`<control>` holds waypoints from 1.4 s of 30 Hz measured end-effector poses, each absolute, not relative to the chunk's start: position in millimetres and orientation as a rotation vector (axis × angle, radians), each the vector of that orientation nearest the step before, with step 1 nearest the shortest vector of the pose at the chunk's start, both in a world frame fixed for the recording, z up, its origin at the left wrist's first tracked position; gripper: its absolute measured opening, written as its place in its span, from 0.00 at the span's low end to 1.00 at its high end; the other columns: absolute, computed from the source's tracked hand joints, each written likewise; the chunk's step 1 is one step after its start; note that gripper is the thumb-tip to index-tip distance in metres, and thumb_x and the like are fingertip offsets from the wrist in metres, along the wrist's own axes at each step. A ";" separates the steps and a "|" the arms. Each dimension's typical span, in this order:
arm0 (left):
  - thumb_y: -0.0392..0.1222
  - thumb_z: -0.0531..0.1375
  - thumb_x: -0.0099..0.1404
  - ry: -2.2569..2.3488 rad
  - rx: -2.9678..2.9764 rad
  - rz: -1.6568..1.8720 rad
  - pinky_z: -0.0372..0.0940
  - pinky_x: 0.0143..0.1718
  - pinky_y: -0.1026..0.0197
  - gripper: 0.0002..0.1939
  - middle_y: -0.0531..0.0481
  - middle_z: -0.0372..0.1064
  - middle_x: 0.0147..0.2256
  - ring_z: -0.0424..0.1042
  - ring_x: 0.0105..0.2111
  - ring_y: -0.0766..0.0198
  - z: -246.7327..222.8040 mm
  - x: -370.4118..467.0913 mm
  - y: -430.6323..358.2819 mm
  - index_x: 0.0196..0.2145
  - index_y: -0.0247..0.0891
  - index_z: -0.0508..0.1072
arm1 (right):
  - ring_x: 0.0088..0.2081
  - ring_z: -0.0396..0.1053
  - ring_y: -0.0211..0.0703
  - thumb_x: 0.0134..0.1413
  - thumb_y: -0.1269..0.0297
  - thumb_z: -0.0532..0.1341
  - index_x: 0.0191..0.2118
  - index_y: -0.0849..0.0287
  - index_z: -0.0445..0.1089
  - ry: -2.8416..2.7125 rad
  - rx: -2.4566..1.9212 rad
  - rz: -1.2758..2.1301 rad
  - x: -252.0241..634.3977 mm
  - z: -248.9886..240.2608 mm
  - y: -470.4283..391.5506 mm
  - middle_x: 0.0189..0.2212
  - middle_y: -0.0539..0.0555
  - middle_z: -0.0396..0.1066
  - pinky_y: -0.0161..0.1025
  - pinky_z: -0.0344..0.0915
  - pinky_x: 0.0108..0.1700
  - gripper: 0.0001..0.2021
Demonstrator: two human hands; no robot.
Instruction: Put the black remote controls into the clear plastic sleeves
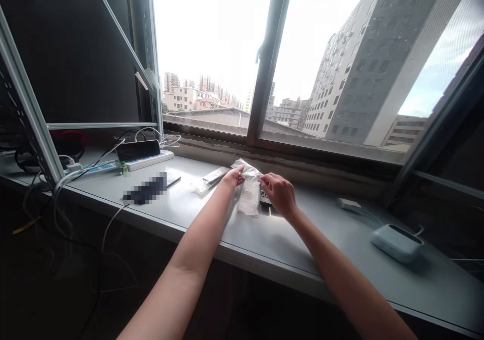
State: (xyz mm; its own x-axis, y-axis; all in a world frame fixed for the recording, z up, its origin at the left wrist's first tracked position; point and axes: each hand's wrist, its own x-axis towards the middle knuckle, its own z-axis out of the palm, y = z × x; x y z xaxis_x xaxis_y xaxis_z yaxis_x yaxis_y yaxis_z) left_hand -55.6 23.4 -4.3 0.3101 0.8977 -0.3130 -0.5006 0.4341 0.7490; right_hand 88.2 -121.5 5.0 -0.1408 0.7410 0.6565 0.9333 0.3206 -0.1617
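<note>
A clear, crinkled plastic bag (249,201) lies stretched toward me on the grey tabletop, between my two hands. My left hand (235,176) is closed with its fingertips on the bag's upper left edge. On the other side, my right hand (279,191) pinches the bag's right edge near the top. Beside the bag and partly under my right hand is a dark device with small buttons (263,196); most of it is hidden. Just left of my left hand lies another clear plastic packet (215,176), its contents too unclear to name.
A black phone (138,151) leans on a white power strip (151,160) at the back left, among cables. A small green bottle (123,168) and a pixelated dark item (145,189) lie nearer. At right sit a white adapter (348,205) and a pale rounded box (397,242).
</note>
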 end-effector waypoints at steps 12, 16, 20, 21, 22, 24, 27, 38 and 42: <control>0.39 0.61 0.69 0.970 0.753 0.967 0.63 0.21 0.72 0.08 0.53 0.68 0.21 0.68 0.18 0.72 7.9 -45.8 2.8 0.33 0.33 0.72 | 0.62 0.56 0.54 0.67 0.67 0.53 0.39 0.54 0.77 -1.807 -1.385 -0.944 103.5 -9.1 -103.8 0.64 0.56 0.63 0.56 0.47 0.62 0.14; 0.36 0.59 0.70 0.835 0.761 0.917 0.66 0.23 0.73 0.07 0.51 0.70 0.23 0.70 0.20 0.72 13.1 -39.4 -4.4 0.33 0.32 0.72 | 0.65 0.54 0.51 0.63 0.74 0.51 0.36 0.57 0.76 -1.891 -1.310 -0.953 105.4 -15.0 -99.0 0.65 0.55 0.61 0.60 0.38 0.67 0.16; 0.36 0.59 0.71 0.759 0.820 0.840 0.68 0.23 0.73 0.09 0.51 0.71 0.23 0.70 0.20 0.72 18.7 -35.9 -11.5 0.32 0.32 0.71 | 0.63 0.58 0.50 0.65 0.72 0.51 0.41 0.56 0.76 -1.935 -1.275 -0.949 107.5 -13.0 -98.4 0.62 0.55 0.67 0.59 0.35 0.69 0.16; 0.37 0.59 0.71 0.749 0.840 0.823 0.68 0.22 0.72 0.09 0.51 0.71 0.23 0.70 0.20 0.72 19.4 -35.6 -12.4 0.32 0.32 0.72 | 0.63 0.59 0.50 0.65 0.71 0.51 0.43 0.56 0.76 -1.938 -1.275 -0.951 108.3 -12.0 -98.6 0.61 0.55 0.68 0.59 0.34 0.69 0.15; 0.38 0.59 0.71 0.749 0.854 0.813 0.67 0.21 0.72 0.09 0.51 0.71 0.23 0.70 0.19 0.72 19.6 -35.3 -12.8 0.32 0.32 0.72 | 0.63 0.59 0.50 0.65 0.71 0.51 0.45 0.56 0.76 -1.941 -1.277 -0.954 109.1 -11.1 -98.7 0.60 0.56 0.68 0.59 0.34 0.69 0.16; 0.40 0.59 0.71 0.762 0.863 0.807 0.66 0.20 0.71 0.10 0.51 0.71 0.22 0.71 0.19 0.71 18.4 -33.8 -12.1 0.33 0.32 0.72 | 0.63 0.59 0.50 0.64 0.73 0.51 0.48 0.56 0.75 -1.947 -1.283 -0.965 110.8 -10.3 -98.5 0.61 0.56 0.67 0.61 0.33 0.70 0.17; 0.42 0.60 0.71 0.770 0.849 0.818 0.66 0.20 0.70 0.11 0.51 0.71 0.23 0.71 0.19 0.70 14.6 -29.2 -9.4 0.32 0.32 0.71 | 0.64 0.58 0.52 0.62 0.76 0.50 0.47 0.56 0.75 -1.932 -1.303 -0.986 113.5 -10.7 -97.4 0.63 0.56 0.65 0.65 0.30 0.69 0.19; 0.41 0.59 0.71 0.602 0.829 0.804 0.65 0.24 0.70 0.10 0.49 0.72 0.24 0.70 0.21 0.70 20.8 -21.1 -16.7 0.39 0.30 0.75 | 0.62 0.59 0.52 0.64 0.75 0.49 0.48 0.51 0.75 -1.740 -1.279 -0.921 124.5 -2.8 -99.7 0.60 0.53 0.69 0.70 0.34 0.67 0.20; 0.40 0.59 0.71 0.650 0.826 0.808 0.64 0.23 0.69 0.11 0.46 0.75 0.26 0.69 0.20 0.70 19.5 -24.3 -11.8 0.39 0.28 0.76 | 0.61 0.60 0.54 0.64 0.72 0.53 0.43 0.52 0.77 -1.711 -1.273 -1.071 130.4 -0.7 -97.0 0.58 0.54 0.71 0.71 0.29 0.68 0.15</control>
